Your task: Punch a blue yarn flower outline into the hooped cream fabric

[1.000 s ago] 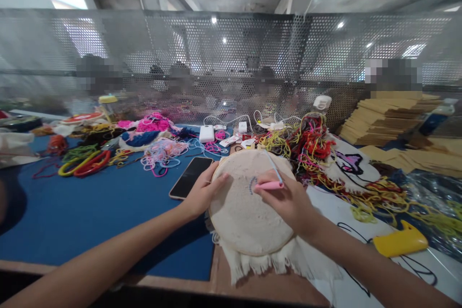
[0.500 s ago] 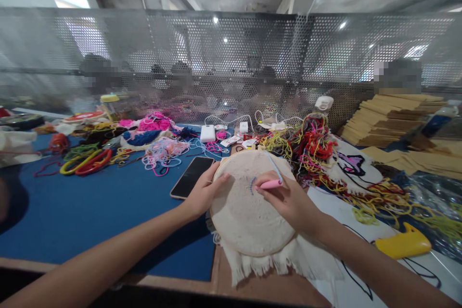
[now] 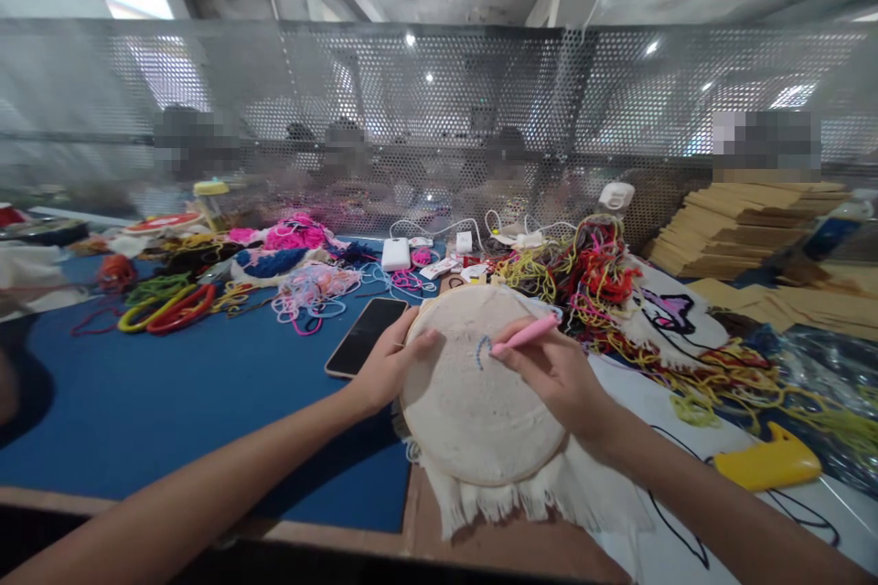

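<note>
A round embroidery hoop [image 3: 480, 430] stretched with cream cloth is tilted in front of me, its fringed edge hanging below. My left hand [image 3: 394, 364] grips the hoop's left rim, thumb on the cloth and the other fingers behind it, out of sight. Pinched in my right hand [image 3: 559, 375] is a pink punch needle [image 3: 528, 332], its lower end at the cloth near the middle. Beside that end, a short curved line of blue stitches [image 3: 481, 351] shows on the fabric. Left of the hoop lies a phone [image 3: 363, 336] with a dark screen.
Tangled yarn [image 3: 596, 274] is heaped behind and right of the hoop. More yarn [image 3: 315, 283] and red-handled scissors [image 3: 179, 309] lie at left. A yellow tool [image 3: 765, 462], brown envelopes [image 3: 741, 224] and a white charger [image 3: 396, 253] surround the work. A perforated screen [image 3: 439, 128] stands behind.
My right hand has shifted slightly right, and the punch needle now slants upward to the right. The blue stitched line is a little longer, curving over at its top. My left hand stays put.
</note>
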`<action>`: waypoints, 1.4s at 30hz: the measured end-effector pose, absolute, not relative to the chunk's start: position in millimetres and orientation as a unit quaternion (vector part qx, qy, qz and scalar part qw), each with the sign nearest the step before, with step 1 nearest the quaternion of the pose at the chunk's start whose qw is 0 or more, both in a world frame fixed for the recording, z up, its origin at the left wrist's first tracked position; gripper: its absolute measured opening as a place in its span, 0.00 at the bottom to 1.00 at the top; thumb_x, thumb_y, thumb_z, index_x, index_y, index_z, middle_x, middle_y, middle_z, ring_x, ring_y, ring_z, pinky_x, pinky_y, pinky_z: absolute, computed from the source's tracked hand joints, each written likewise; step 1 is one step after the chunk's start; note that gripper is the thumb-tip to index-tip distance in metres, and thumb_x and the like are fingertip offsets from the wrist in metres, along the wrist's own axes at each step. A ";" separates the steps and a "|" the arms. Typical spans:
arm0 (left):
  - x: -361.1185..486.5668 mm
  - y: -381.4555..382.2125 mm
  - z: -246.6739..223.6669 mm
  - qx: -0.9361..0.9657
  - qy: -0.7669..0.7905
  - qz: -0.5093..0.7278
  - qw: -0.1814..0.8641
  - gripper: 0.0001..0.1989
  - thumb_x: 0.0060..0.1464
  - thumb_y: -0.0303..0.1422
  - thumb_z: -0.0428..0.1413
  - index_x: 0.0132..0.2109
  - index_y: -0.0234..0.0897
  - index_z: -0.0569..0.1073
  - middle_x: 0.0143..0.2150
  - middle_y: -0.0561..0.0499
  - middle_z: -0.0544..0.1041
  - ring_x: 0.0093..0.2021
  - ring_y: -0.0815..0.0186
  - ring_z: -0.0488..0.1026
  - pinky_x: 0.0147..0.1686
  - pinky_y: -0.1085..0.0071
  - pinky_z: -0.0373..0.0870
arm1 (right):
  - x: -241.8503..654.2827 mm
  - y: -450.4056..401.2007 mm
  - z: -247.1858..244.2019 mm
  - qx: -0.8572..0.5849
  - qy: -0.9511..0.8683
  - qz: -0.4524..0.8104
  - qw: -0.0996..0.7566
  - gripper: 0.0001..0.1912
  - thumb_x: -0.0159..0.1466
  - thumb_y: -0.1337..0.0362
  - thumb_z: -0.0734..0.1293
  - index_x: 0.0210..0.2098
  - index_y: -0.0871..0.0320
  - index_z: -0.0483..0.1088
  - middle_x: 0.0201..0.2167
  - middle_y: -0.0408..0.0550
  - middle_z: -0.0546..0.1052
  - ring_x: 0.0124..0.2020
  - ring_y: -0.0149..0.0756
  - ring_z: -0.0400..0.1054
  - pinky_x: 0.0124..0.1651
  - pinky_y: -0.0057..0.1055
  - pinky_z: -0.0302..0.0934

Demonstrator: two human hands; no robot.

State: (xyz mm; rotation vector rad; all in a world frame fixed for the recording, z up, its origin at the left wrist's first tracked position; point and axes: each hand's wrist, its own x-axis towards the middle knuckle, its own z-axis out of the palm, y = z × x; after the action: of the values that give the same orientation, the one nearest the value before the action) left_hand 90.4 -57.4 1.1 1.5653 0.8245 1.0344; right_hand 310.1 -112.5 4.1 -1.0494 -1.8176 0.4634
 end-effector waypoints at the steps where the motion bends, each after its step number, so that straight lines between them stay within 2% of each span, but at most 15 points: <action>1: 90.4 -57.6 1.2 0.653 0.346 0.433 0.517 0.14 0.53 0.39 0.54 0.44 0.37 0.69 0.39 0.51 0.71 0.38 0.65 0.66 0.37 0.71 0.63 | 309.9 -113.1 4.1 -0.429 -0.733 0.200 0.488 0.03 0.63 0.64 0.63 0.33 0.55 0.67 0.36 0.46 0.73 0.37 0.34 0.68 0.39 0.32 0.64; 6: 89.6 -57.9 0.9 0.659 0.345 0.432 0.511 0.14 0.54 0.39 0.54 0.44 0.37 0.69 0.41 0.50 0.72 0.40 0.64 0.66 0.39 0.70 0.64 | 308.9 -115.6 1.5 -0.402 -0.707 0.228 0.535 0.02 0.63 0.65 0.63 0.35 0.56 0.66 0.37 0.47 0.70 0.39 0.35 0.67 0.38 0.32 0.65; 14: 89.4 -57.6 0.8 0.652 0.344 0.431 0.521 0.15 0.54 0.39 0.54 0.47 0.38 0.69 0.41 0.50 0.72 0.41 0.62 0.67 0.40 0.69 0.64 | 308.8 -115.6 1.0 -0.379 -0.698 0.242 0.558 0.03 0.65 0.64 0.61 0.37 0.56 0.65 0.37 0.47 0.67 0.37 0.33 0.64 0.38 0.34 0.64; 26: 92.1 -59.8 3.4 0.625 0.342 0.442 0.545 0.15 0.52 0.39 0.56 0.45 0.37 0.70 0.38 0.50 0.73 0.38 0.63 0.69 0.38 0.69 0.65 | 307.8 -115.9 0.7 -0.350 -0.696 0.240 0.580 0.03 0.65 0.65 0.59 0.38 0.54 0.64 0.37 0.47 0.65 0.38 0.34 0.64 0.39 0.35 0.65; 35: 91.0 -60.9 3.3 0.625 0.328 0.438 0.557 0.15 0.53 0.38 0.55 0.47 0.38 0.69 0.40 0.50 0.72 0.38 0.64 0.68 0.37 0.71 0.65 | 307.7 -115.6 1.3 -0.355 -0.748 0.147 0.541 0.04 0.65 0.67 0.59 0.38 0.53 0.63 0.34 0.46 0.68 0.38 0.37 0.65 0.41 0.39 0.62; 42: 89.3 -60.6 1.4 0.644 0.322 0.435 0.540 0.18 0.54 0.39 0.54 0.51 0.39 0.68 0.43 0.49 0.72 0.40 0.63 0.68 0.39 0.70 0.65 | 308.4 -116.6 1.9 -0.346 -0.809 0.083 0.468 0.07 0.64 0.71 0.59 0.37 0.53 0.63 0.34 0.46 0.72 0.39 0.37 0.67 0.43 0.38 0.62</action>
State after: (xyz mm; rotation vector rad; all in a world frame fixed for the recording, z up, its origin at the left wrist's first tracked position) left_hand 89.3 -60.6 1.4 1.5317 0.7665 1.0349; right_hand 308.4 -116.6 1.9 -0.8488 -1.9845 0.2045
